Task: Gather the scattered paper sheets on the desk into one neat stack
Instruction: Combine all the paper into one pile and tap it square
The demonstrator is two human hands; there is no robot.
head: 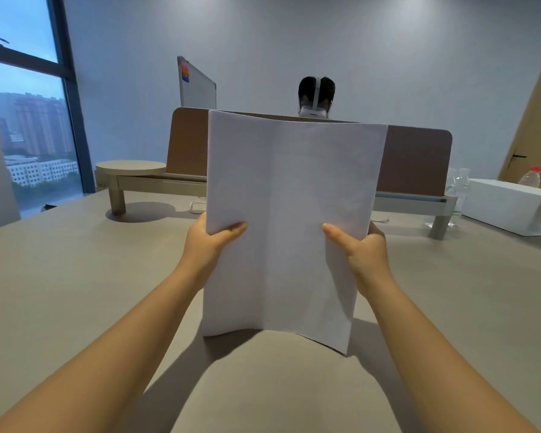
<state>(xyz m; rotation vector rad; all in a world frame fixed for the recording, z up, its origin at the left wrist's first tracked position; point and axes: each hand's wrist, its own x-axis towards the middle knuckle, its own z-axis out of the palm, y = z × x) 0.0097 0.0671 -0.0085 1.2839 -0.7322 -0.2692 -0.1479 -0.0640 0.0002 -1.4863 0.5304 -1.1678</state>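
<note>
Holding the paper stack upright between both hands

Looking from the left of my view, I see a window (28, 120) with tower blocks outside, then a low shelf riser with a round end (130, 169) standing on the bench (75, 260). Behind it a whiteboard (197, 84) leans up above a brown divider panel (416, 157).

My left hand (211, 242) grips the left edge of the paper stack (294, 220): the thumb lies across the front face and the fingers are curled behind, out of sight. The stack stands nearly upright in front of me, above the bench, its lower edge close to the surface; I cannot tell whether it touches. The sheets bow along a vertical crease down the middle, and the lower right corner hangs lower than the left. The top edge hides part of the divider.

My right hand (361, 248) pinches the right edge in the same way, thumb on the front, fingers behind the sheets.

Over the divider I see the back of another person's head (316, 95) wearing a white strap. Further right, a white box (509, 207) lies on the bench, with clear glassware (458, 182) just beside it and a plastic bottle with a red cap (530, 178) behind it. A wooden door (534, 120) closes the right edge.
</note>
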